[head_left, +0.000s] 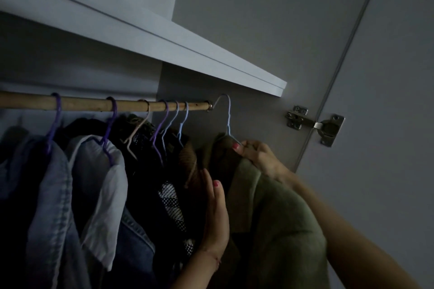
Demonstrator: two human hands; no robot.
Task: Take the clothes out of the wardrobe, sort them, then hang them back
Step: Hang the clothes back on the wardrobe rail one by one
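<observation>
Gripping thin wire hanger (228, 122), olive garment (277, 206)

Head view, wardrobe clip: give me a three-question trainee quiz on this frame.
1. True or false: the hook of the light blue hanger held by the right hand is on the wooden rod.
2. What does the left hand touch? A) door hinge B) hanging dark clothes C) shelf
3. What colour is the garment on the held hanger?

Key: 1 false, it is off the rod's end; 2 B; 3 olive green.
</observation>
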